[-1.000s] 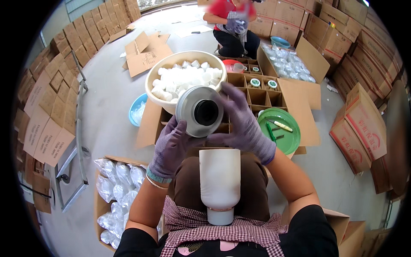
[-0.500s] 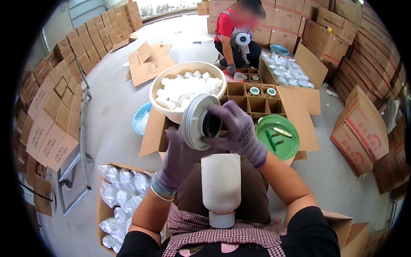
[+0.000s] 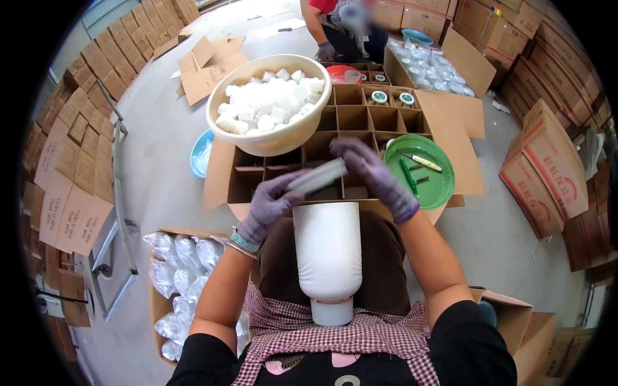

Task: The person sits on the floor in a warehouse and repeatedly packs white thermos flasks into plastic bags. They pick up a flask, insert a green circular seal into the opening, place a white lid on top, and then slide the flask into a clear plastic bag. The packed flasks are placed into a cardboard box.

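Concrete floor of a storeroom, ringed by stacked cardboard cartons. At centre, an open divided carton carries a cream bowl filled with white caps and, just beside it, a green plate with small tools. Both gloved hands meet above the carton — the left hand and right hand each grip one end of a pale lid, seen edge-on and tilted. Directly below, a white plastic bottle lies on the person's lap, its neck toward the body. To the left, a box of bagged items. A second person crouches at the far end.
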Demonstrator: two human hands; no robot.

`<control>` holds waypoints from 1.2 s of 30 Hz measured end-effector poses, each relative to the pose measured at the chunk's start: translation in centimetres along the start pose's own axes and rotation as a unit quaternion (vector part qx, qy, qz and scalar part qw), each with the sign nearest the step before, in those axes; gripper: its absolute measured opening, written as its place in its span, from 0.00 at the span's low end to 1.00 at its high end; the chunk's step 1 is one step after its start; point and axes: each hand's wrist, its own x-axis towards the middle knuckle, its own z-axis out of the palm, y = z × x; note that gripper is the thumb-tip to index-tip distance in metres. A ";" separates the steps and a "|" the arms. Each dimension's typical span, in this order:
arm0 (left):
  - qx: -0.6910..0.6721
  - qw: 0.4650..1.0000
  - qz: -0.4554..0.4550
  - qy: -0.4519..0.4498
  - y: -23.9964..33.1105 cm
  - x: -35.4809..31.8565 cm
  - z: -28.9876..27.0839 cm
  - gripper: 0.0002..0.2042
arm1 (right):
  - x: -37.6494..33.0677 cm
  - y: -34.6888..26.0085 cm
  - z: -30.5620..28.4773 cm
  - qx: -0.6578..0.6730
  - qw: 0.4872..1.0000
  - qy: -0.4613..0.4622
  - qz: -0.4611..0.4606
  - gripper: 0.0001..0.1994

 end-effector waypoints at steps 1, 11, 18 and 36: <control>-0.009 0.999 -0.025 -0.046 -1.2 -0.1 -0.3 0.29 | -1.4 0.8 -0.2 0.075 0.992 -0.085 0.052 0.23; -0.051 0.992 0.021 -0.117 -1.7 0.7 0.5 0.31 | -5.2 0.7 0.8 0.068 0.991 -0.116 -0.013 0.21; -0.065 0.992 -0.002 -0.109 -1.3 -0.6 0.7 0.35 | -6.1 0.6 1.9 0.066 0.992 -0.103 0.022 0.24; 0.450 0.888 0.022 0.095 -12.6 -5.8 -3.2 0.14 | -9.1 -5.8 4.5 -0.059 0.996 0.033 -0.049 0.22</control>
